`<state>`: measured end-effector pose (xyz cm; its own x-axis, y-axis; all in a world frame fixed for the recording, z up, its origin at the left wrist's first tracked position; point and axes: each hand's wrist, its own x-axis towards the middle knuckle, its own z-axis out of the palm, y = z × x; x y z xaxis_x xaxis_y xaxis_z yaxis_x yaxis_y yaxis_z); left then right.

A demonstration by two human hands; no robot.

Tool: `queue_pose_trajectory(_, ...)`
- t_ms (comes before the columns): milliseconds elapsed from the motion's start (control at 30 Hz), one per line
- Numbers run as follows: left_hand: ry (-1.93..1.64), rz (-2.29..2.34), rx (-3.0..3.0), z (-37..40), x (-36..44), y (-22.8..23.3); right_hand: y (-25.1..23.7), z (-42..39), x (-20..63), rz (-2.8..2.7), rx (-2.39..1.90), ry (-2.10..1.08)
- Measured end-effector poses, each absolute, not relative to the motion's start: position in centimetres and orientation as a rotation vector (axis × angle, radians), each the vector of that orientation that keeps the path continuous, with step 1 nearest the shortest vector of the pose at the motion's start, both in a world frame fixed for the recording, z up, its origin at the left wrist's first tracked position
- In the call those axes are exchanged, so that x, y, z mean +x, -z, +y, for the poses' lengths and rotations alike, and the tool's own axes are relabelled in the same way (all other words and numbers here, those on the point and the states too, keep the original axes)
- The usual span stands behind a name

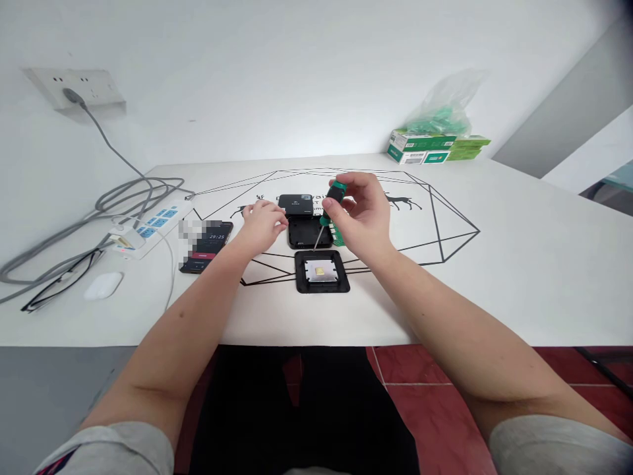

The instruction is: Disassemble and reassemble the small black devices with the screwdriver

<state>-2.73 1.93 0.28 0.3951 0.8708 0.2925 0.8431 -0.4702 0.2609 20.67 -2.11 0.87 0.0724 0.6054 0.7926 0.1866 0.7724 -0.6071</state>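
Right hand (363,214): thumb and fingertips pinch the green handle of a screwdriver (330,210), its shaft slanting down and left, tip over the near edge of an open black case half (309,232). Left hand (262,223): fingers curled together, resting against the left edge of that case half. Nearer lies a black frame with a pale board inside (322,271); farther, a small black box (295,204). Left on the white table (519,264): phone (206,245), power strip (151,228)

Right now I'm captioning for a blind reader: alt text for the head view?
The right hand holds a green screwdriver tip-down over an opened black box, which the left hand touches, on a white table; a phone lies to the left.
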Motion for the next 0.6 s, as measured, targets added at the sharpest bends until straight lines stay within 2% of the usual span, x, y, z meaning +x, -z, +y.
queue_pose_trajectory(200,-0.501,1.801,2.477,3.6,-3.3,1.1,-0.5,-2.5,20.2,-1.557,-0.676,-0.338)
queue_pose_trajectory(333,-0.637,1.839,2.413,3.4,-3.5,0.6,-0.7,-2.5,20.3,-1.554,-0.660,-0.298)
queue_pose_trajectory(467,-0.768,1.329,2.509,1.6,-2.7,-0.3,-1.2,-2.7,20.5,-1.574,-0.678,-0.191)
queue_pose_trajectory(600,-0.488,0.886,2.506,-1.0,-0.6,-0.3,-1.8,-3.1,20.7,-1.612,-0.702,-0.081)
